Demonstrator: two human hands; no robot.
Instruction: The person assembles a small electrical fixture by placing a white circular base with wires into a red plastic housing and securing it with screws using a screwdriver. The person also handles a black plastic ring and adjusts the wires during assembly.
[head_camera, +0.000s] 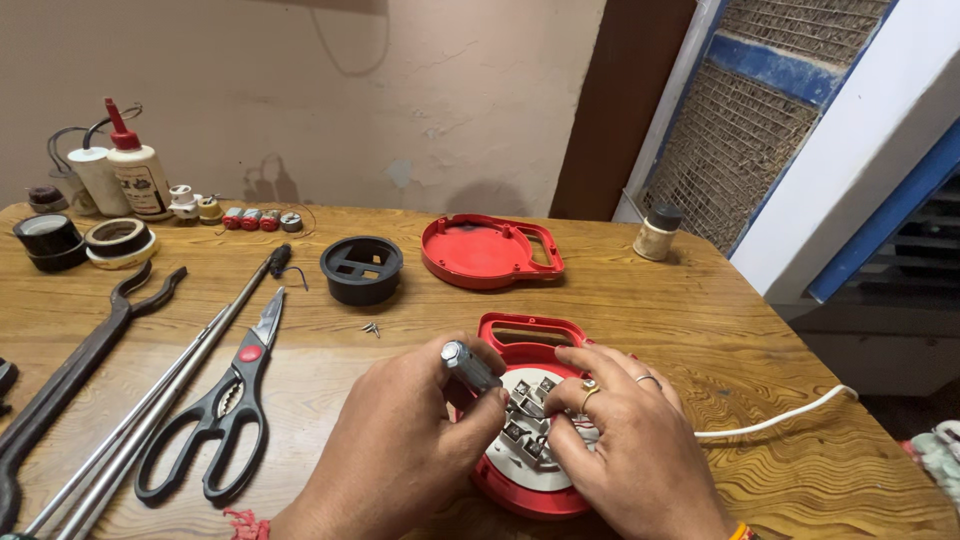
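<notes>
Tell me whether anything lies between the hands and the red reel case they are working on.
Nothing visible does. The left hand holds a screwdriver directly over the red reel case, and the right hand rests its fingers on the case's white inner plate.

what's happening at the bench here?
A person has an opened red reel housing on the wooden table, its inner contact plate exposed. The left hand holds a screwdriver in its grip, tip down at the plate; the right hand steadies the plate with its fingertips. A white cord runs out to the right. The red cover and a black round insert lie apart further back, with scissors and long pliers to the left.
</notes>
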